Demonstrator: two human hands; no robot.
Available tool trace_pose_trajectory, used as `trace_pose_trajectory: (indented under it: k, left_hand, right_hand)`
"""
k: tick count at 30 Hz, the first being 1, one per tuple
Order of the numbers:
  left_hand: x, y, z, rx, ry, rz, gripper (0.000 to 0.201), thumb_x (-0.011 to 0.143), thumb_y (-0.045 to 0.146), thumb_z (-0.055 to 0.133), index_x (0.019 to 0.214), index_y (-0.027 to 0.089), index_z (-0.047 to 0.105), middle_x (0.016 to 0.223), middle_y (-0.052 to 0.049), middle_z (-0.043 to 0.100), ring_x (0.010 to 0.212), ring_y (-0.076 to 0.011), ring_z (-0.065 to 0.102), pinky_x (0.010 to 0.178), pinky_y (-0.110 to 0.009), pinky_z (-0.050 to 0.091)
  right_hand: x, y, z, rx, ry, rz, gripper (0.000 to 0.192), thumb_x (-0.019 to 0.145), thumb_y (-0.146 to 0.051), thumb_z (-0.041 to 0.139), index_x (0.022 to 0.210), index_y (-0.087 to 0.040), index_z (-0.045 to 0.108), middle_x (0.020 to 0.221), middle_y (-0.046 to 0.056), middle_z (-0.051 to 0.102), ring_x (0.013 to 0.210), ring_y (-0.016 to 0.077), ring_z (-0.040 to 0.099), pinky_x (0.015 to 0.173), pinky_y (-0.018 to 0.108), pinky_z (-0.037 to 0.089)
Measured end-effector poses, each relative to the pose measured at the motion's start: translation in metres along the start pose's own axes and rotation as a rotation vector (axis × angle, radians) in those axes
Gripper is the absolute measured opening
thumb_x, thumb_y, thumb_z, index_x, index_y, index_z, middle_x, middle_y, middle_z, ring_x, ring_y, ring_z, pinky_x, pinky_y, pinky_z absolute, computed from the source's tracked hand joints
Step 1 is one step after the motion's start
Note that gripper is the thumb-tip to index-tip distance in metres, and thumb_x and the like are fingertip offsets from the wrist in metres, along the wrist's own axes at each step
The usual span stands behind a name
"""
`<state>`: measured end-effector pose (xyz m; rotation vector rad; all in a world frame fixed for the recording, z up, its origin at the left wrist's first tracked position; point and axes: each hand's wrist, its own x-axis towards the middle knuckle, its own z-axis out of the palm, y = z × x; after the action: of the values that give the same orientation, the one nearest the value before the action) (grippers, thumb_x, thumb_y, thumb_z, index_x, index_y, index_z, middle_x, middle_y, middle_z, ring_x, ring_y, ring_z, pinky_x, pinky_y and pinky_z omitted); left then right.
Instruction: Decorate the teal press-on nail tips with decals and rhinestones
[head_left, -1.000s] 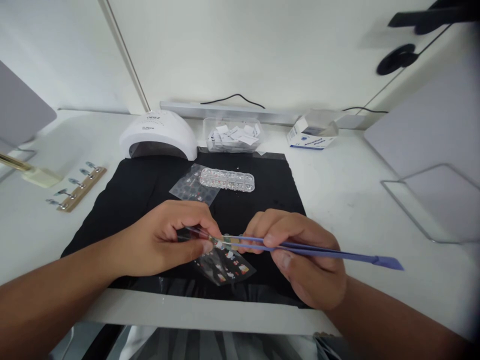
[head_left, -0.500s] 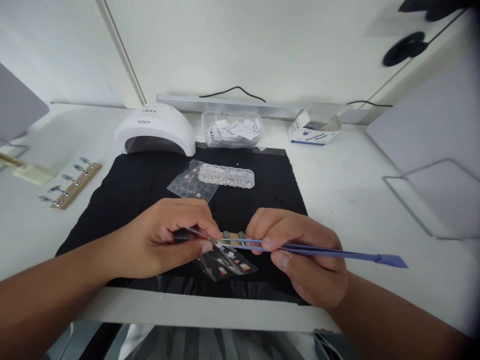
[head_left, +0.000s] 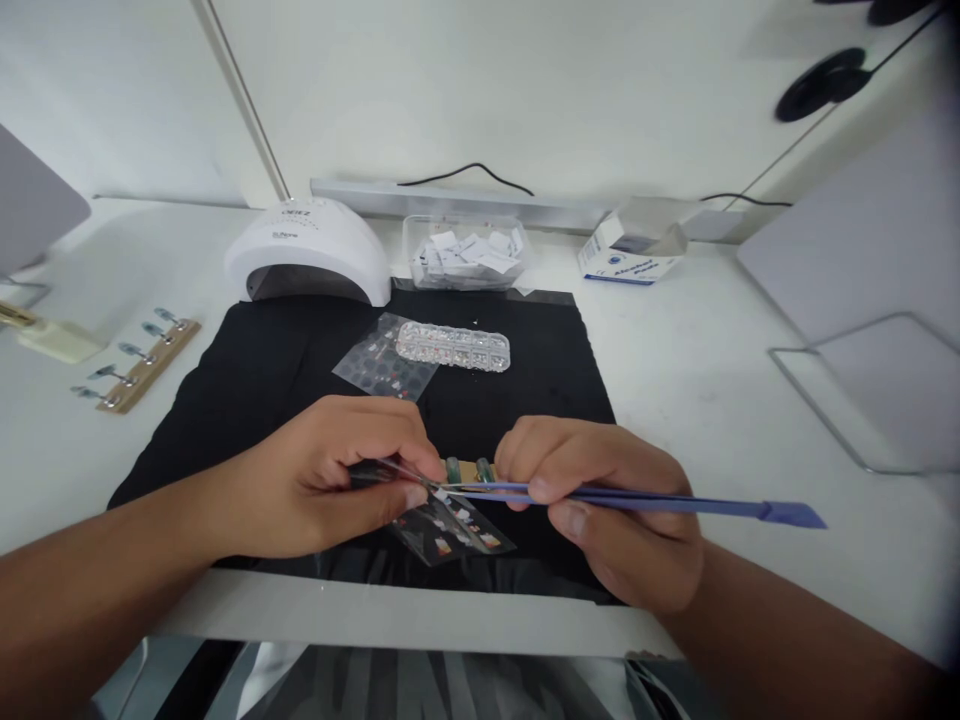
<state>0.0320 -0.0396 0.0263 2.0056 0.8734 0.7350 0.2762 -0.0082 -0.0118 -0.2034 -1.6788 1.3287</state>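
Green false nails on a small wooden strip (head_left: 466, 469) are sitting between the two hands, just above a sticker sheet (head_left: 455, 526) on the black mat (head_left: 247, 375). The left hand (head_left: 330, 480) is pinching a thin dark tool whose tip is pointing right, toward the nails. The right hand (head_left: 607, 500) is closing around blue tweezers (head_left: 675, 503), their long axis running left to right, tips meeting the left tool right at the strip. Both hands are lying about equally near.
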Motion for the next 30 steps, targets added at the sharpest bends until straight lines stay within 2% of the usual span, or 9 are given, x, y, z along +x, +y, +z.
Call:
trace_pose_trajectory:
  k: [9,16,30]
  left_hand:
    - [0.0006,0.0002,-0.0003,0.018,0.012,0.0,0.019,0.087,0.008,0.06,0.098,0.021,0.068,0.081,0.001,0.065,0.071,-0.0098,0.062,0.064,-0.021,0.049]
    - [0.0009,0.0001,-0.0007,0.014,-0.005,-0.019,0.018,0.088,0.008,0.06,0.098,0.021,0.067,0.083,0.001,0.065,0.071,-0.0095,0.062,0.064,-0.02,0.049]
    - [0.0016,-0.0013,-0.0001,0.028,0.005,-0.03,0.018,0.087,0.008,0.061,0.099,0.02,0.068,0.08,0.002,0.065,0.07,-0.0081,0.061,0.063,-0.018,0.048]
  right_hand:
    - [0.0007,-0.0019,-0.0002,0.002,-0.017,-0.002,0.025,0.085,-0.01,0.055,0.101,-0.02,0.071,0.077,0.005,0.064,0.068,0.0179,0.059,0.059,0.036,0.05]
    - [-0.0009,-0.0004,-0.0001,-0.035,0.025,0.024,0.022,0.087,-0.015,0.055,0.102,-0.023,0.07,0.077,0.004,0.063,0.067,0.0173,0.059,0.061,0.036,0.052]
    - [-0.0021,0.0007,-0.0013,-0.025,-0.039,-0.006,0.03,0.086,-0.008,0.052,0.107,-0.021,0.069,0.082,0.005,0.064,0.068,0.017,0.061,0.061,0.035,0.052]
